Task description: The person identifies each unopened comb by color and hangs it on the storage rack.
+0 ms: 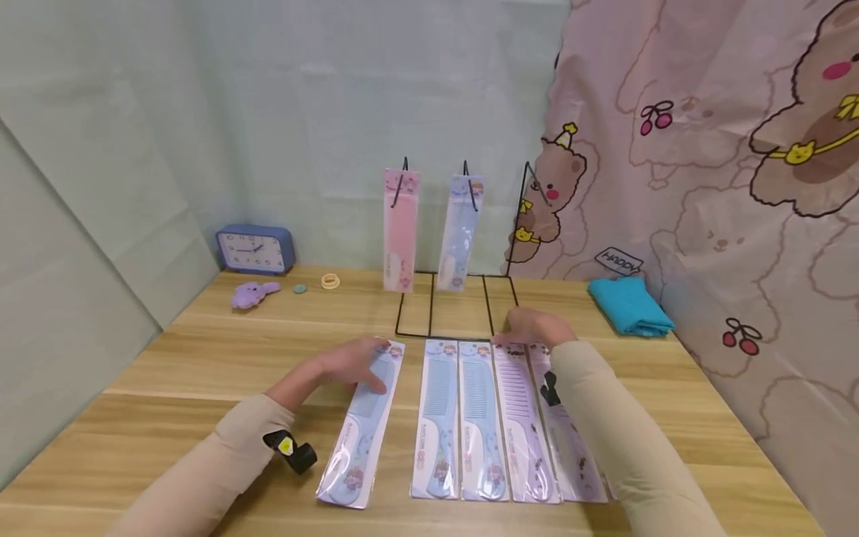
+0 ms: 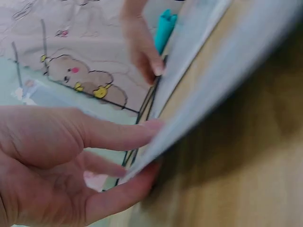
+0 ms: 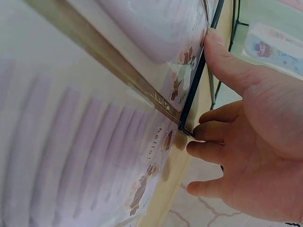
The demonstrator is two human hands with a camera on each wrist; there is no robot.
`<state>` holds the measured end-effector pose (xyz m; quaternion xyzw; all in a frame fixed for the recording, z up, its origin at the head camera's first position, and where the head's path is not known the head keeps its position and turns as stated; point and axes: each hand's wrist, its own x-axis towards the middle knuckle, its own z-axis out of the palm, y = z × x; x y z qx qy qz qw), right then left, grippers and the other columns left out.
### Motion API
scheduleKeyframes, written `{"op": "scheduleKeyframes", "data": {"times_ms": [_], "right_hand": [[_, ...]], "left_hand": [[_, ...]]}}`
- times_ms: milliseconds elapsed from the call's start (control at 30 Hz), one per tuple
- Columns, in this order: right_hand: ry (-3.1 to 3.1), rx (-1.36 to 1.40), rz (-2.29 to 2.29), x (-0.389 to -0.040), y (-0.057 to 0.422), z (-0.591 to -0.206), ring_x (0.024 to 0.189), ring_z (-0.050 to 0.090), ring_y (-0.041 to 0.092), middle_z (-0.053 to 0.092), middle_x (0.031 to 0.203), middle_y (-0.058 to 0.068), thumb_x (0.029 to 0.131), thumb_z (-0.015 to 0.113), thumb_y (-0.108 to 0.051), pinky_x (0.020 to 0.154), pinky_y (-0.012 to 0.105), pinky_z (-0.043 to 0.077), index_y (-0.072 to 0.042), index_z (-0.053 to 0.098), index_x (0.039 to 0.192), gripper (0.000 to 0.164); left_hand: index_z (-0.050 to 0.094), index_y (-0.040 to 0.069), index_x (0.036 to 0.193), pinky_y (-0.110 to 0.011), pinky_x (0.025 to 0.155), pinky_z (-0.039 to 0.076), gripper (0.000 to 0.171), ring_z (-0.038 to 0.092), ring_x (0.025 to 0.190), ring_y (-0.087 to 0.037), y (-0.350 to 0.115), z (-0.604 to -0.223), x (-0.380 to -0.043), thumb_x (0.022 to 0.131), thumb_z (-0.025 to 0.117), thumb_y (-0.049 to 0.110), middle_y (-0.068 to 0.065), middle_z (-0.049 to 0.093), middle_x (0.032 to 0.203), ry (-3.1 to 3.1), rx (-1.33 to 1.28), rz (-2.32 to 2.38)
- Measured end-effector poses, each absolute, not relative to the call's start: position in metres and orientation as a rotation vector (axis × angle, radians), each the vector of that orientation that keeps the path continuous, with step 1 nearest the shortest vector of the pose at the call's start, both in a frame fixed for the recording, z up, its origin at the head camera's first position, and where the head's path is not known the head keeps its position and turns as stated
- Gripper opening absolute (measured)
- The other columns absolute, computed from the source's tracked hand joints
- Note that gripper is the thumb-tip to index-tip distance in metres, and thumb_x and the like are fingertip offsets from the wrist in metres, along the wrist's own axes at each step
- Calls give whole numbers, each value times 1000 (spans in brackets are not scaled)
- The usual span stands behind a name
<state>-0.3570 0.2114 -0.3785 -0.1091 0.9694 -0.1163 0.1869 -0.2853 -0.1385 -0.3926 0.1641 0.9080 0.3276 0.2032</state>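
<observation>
Left hand (image 1: 352,363): pinching the top end of a blue plastic comb in a clear printed packet (image 1: 365,422). In the left wrist view the thumb is under the packet edge and the fingers (image 2: 124,135) lie on top, so that end is tilted up off the light wooden table (image 1: 201,358). The packet lies at a slant, apart from the others, to their left.

Right hand (image 1: 533,327): at the top ends of two purple combs in clear packets (image 1: 537,418), which lie flat on the table. In the right wrist view the thumb sits against the black wire base of the rack and the fingertips (image 3: 201,149) are curled at the packet's top edge. Cannot tell whether they actually clamp it or just touch it.

Between the hands: two more blue combs in packets (image 1: 459,418), flat, side by side, touching the purple ones to form a row of four.

Just behind the row: black wire display rack (image 1: 463,298) with three hooks. A pink packaged comb (image 1: 400,227) hangs on the left hook, a blue packaged comb (image 1: 461,231) on the middle one.

Far right on the table: folded teal cloth (image 1: 631,306). Far left at the back: blue square alarm clock (image 1: 255,250), purple plush toy (image 1: 253,294), small teal ring (image 1: 300,289), yellow ring (image 1: 330,281).

Backdrop: pale green sheet at left, pink bear-print curtain (image 1: 705,149) at right.
</observation>
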Motion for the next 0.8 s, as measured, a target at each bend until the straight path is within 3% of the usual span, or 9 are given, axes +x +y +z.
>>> {"op": "scheduleKeyframes", "data": {"times_ms": [67, 200, 367, 500, 667, 800], "right_hand": [[2730, -306, -346, -357, 211, -379, 67, 56, 17, 63, 74, 4, 95, 67, -44, 61, 32, 50, -7, 73, 97, 38], [2735, -323, -352, -357, 212, -382, 62, 52, 15, 58, 69, 2, 95, 67, -44, 56, 29, 45, -9, 72, 88, 36], [2732, -330, -321, -359, 213, -383, 58, 46, 13, 49, 64, -1, 95, 66, -45, 53, 27, 40, -10, 69, 82, 38], [2728, -305, -309, -358, 214, -380, 62, 49, 15, 52, 68, 1, 95, 66, -46, 57, 29, 42, -9, 69, 86, 38], [2723, -304, -316, -358, 213, -379, 65, 53, 17, 58, 72, 3, 95, 66, -46, 59, 31, 45, -7, 71, 92, 39], [2722, -317, -320, -358, 213, -377, 65, 53, 17, 59, 71, 3, 96, 66, -45, 58, 30, 45, -7, 73, 92, 38]], "left_hand": [[36, -5, 150, -34, 59, 56, 90, 56, 101, -28, -143, -388, -285, 76, 86, 5, -28, 40, 146, 2472, 470, 943], [28, -7, 153, -38, 62, 59, 89, 62, 94, -26, -151, -382, -287, 79, 79, -4, -28, 45, 138, 2303, 502, 1080], [20, 4, 159, -41, 69, 60, 89, 64, 98, -28, -158, -366, -289, 86, 70, -8, -27, 42, 140, 2163, 592, 1294], [30, 12, 158, -45, 76, 60, 83, 63, 103, -32, -157, -347, -289, 88, 70, -6, -27, 52, 133, 2150, 603, 1474], [44, 14, 152, -44, 78, 60, 72, 67, 102, -31, -145, -332, -287, 88, 74, -1, -22, 65, 124, 2157, 627, 1661], [45, 16, 152, -44, 79, 60, 68, 69, 100, -29, -130, -323, -284, 91, 72, 2, -20, 67, 123, 2160, 713, 1757]]}}
